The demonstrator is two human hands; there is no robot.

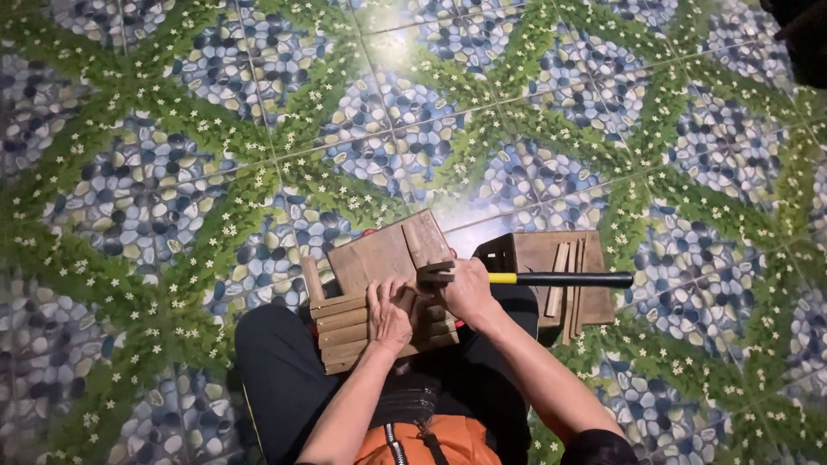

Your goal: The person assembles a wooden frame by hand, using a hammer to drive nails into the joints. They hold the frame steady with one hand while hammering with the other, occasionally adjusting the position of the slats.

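Observation:
A small wooden slatted crate (362, 284) rests on my lap, tilted, with a flat board on top. My left hand (389, 314) presses on its slats near the middle. My right hand (468, 290) grips a hammer (560, 279) close to its dark head, which sits against the crate's right edge. The hammer has a yellow neck and a black handle pointing right.
A second brown wooden box (594, 297) with loose slats (560, 288) lies on the floor to my right, under the hammer handle. The floor (172, 172) is tiled with a pebble and green leaf pattern. A dark object (805, 39) shows at the top right corner.

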